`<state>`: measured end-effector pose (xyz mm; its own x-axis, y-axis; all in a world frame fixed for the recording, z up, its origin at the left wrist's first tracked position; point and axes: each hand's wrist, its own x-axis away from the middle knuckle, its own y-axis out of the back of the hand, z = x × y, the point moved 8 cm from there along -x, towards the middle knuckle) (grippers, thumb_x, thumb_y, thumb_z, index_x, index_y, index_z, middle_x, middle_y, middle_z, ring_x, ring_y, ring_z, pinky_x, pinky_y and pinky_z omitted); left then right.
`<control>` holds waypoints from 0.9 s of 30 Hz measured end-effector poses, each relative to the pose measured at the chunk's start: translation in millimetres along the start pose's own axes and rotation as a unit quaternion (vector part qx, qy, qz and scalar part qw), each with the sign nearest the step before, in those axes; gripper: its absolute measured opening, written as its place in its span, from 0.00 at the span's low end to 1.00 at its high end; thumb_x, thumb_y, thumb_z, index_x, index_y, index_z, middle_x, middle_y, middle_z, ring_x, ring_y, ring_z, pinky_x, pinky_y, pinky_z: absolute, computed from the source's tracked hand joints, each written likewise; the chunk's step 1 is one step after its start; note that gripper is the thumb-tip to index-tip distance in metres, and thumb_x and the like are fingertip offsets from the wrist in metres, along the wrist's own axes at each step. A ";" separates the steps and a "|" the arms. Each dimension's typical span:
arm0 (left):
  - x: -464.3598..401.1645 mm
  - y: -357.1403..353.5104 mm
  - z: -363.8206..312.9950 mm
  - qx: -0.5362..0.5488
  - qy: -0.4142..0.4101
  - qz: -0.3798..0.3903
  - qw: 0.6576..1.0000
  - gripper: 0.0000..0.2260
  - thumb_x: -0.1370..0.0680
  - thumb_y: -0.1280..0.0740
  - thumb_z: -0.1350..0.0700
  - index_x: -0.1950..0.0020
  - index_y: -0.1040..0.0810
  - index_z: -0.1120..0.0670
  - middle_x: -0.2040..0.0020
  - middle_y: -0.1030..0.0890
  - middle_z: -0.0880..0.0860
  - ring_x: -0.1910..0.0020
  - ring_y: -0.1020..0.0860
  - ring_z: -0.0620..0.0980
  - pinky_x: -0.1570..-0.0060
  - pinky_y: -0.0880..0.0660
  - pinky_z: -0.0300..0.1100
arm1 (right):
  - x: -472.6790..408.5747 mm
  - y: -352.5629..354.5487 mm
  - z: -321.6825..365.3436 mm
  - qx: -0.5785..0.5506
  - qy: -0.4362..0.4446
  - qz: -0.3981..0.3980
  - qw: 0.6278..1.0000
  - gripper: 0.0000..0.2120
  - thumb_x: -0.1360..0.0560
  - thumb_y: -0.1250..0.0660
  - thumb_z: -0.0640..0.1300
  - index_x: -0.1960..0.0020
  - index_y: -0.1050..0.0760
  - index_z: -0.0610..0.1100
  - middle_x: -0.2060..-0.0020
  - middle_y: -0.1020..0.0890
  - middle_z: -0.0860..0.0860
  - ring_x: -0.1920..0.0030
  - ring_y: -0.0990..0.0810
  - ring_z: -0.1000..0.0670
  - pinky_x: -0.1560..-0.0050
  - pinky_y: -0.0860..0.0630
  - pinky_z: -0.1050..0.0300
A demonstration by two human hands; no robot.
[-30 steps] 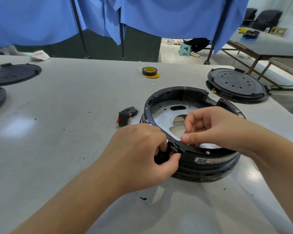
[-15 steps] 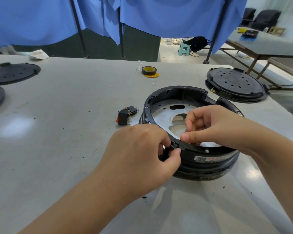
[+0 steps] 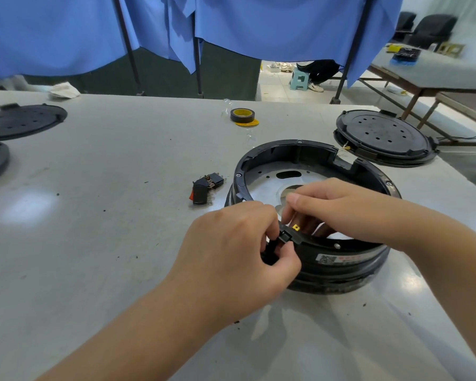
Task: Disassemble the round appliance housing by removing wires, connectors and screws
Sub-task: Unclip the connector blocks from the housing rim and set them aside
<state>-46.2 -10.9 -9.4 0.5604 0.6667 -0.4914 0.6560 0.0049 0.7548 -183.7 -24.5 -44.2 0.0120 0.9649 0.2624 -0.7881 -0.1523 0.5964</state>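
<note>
The round black housing ring [image 3: 286,152] with a silver metal floor lies on the grey table [image 3: 107,188], right of centre. My left hand [image 3: 237,251] pinches a small black connector part [image 3: 283,239] set in the ring's near rim. My right hand [image 3: 338,207] reaches over the rim from the right, its fingers curled down inside beside that part. A small yellow terminal piece [image 3: 295,227] shows just inside the rim under my right fingers. A removed black rocker switch with a red button [image 3: 204,188] lies on the table left of the ring.
A black perforated round cover [image 3: 382,136] sits behind the ring at the right. Two more black covers [image 3: 22,119] lie at the far left edge. A roll of dark tape with yellow core [image 3: 242,115] stands mid-back. Blue curtains hang behind the table.
My right thumb has lifted from the rim and my fingers have dipped inside, uncovering a yellow terminal piece. My left hand keeps its pinch on the black part.
</note>
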 end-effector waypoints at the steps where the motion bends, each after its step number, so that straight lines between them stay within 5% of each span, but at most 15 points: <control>1: -0.2 0.3 -0.2 0.001 -0.001 -0.002 1.000 0.08 0.33 0.32 0.50 0.67 0.27 0.52 0.72 0.27 0.46 0.73 0.29 0.45 0.73 0.29 0.44 | -1.4 -1.1 2.3 0.019 -0.001 0.000 1.000 0.17 0.20 0.43 0.53 0.58 0.20 0.46 0.67 0.20 0.54 0.66 0.22 0.58 0.61 0.24 0.64; 7: -0.1 0.8 1.1 0.005 0.000 -0.006 1.000 0.08 0.34 0.32 0.50 0.68 0.29 0.51 0.73 0.28 0.46 0.73 0.30 0.45 0.74 0.31 0.41 | -10.2 -9.6 9.7 0.121 -0.010 -0.029 0.992 0.22 0.19 0.46 0.56 0.67 0.25 0.49 0.71 0.26 0.56 0.67 0.28 0.56 0.63 0.35 0.59; 11: -0.9 -0.9 2.4 0.013 -0.003 -0.003 1.000 0.08 0.34 0.32 0.50 0.67 0.28 0.52 0.72 0.27 0.46 0.71 0.28 0.45 0.71 0.32 0.39 | -11.8 -15.0 13.1 0.163 0.003 -0.052 0.985 0.21 0.19 0.46 0.51 0.62 0.28 0.38 0.66 0.27 0.47 0.65 0.30 0.50 0.61 0.33 0.52; 18: -2.3 -2.8 4.0 0.024 -0.009 0.005 1.000 0.08 0.35 0.31 0.50 0.66 0.27 0.52 0.71 0.25 0.45 0.68 0.28 0.45 0.68 0.32 0.37 | -9.1 -17.7 19.5 0.169 0.038 -0.072 0.982 0.20 0.18 0.49 0.49 0.66 0.32 0.46 0.71 0.29 0.52 0.70 0.31 0.55 0.68 0.34 0.63; 27: -2.1 -3.2 3.6 0.021 -0.018 0.012 1.000 0.08 0.34 0.31 0.50 0.66 0.28 0.51 0.71 0.26 0.45 0.70 0.28 0.44 0.68 0.32 0.36 | -10.8 -18.7 18.6 0.175 0.027 -0.057 0.983 0.19 0.18 0.45 0.46 0.67 0.34 0.43 0.70 0.32 0.49 0.67 0.34 0.50 0.67 0.39 0.54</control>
<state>-47.7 -15.0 -12.4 0.5935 0.6391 -0.4892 0.6628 -0.0432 0.7475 -157.7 -36.0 -44.1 0.0481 0.9884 0.1443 -0.5231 -0.0981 0.8466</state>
